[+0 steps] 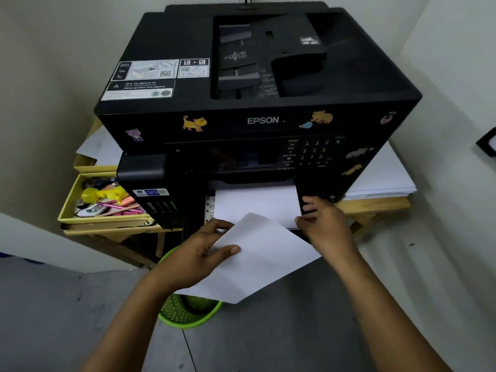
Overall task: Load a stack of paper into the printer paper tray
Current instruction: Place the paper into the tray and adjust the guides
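A black Epson printer [252, 84] with animal stickers stands on a wooden table. Its paper tray [209, 208] is pulled out at the front bottom, with white paper [255, 202] lying flat inside. My left hand [198, 253] grips a thin stack of white sheets [257, 261], held tilted in front of the tray, thumb on top. My right hand [322, 224] rests on the tray's black right side guide, fingers curled over it.
A tall pile of white paper [381, 181] lies on the table to the printer's right. Yellow drawers [69, 205] with pens and small items stand at the left. A green mesh bin [188, 310] sits on the floor below my left hand. Walls close in on both sides.
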